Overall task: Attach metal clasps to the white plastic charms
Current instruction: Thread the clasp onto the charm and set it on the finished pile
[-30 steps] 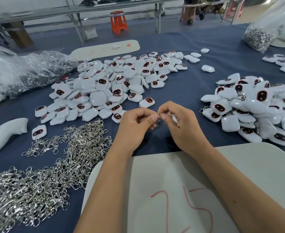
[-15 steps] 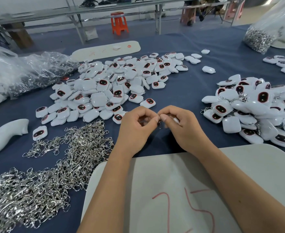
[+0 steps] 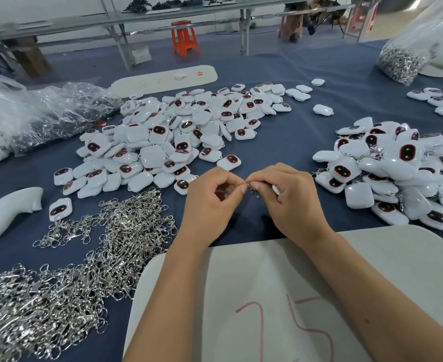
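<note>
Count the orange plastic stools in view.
1: an orange stool stands on the floor beyond the blue table, beneath the far metal bench. Others may be hidden behind the bench legs or out of frame.

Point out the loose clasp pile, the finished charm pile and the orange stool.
clasp pile (image 3: 66, 278), head view, middle of the heap
finished charm pile (image 3: 397, 173), head view, a white charm mid-heap
orange stool (image 3: 184, 37), head view, its legs
</note>
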`<state>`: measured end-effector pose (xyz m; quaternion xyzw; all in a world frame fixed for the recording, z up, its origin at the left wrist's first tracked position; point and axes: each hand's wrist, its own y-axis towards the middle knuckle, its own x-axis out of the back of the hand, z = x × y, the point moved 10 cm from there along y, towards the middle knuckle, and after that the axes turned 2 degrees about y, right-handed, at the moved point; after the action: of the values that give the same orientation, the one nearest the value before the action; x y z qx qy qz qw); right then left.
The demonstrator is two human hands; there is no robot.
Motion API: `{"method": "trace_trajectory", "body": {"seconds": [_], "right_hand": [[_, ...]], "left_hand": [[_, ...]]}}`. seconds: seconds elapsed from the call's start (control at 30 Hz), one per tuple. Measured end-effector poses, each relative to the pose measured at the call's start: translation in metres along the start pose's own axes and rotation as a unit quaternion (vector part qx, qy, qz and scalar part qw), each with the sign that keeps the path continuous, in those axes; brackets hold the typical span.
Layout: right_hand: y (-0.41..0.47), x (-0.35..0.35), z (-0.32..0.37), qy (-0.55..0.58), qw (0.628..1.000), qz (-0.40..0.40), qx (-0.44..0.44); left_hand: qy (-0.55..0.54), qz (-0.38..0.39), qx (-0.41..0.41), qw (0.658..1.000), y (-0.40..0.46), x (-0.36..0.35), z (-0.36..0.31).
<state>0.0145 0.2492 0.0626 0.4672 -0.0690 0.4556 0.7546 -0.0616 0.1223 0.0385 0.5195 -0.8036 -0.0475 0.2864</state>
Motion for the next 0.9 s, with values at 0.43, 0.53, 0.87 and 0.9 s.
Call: {"method": "trace_trajectory", "body": {"seconds": [0.43, 0.53, 0.87, 0.9], "right_hand": [[-0.002, -0.013, -0.033, 0.14, 0.98, 0.042, -0.132], [-0.003, -0.017, -0.04, 0.174, 0.969, 0.07, -0.16], [-0.001, 0.0, -0.014, 0.055, 0.997, -0.002, -0.054], [0.0, 0.001, -0.009, 0.026, 0.999, -0.007, -0.032]], "left_hand": [[0.051, -0.044, -0.092, 0.994, 0.0, -0.003, -0.019], [0.059, -0.047, -0.106, 0.991, 0.0, -0.003, -0.02], [0.086, -0.042, -0.115, 0.989, -0.002, -0.005, -0.023], [0.089, -0.042, -0.113, 0.989, -0.002, -0.006, -0.023]]}}
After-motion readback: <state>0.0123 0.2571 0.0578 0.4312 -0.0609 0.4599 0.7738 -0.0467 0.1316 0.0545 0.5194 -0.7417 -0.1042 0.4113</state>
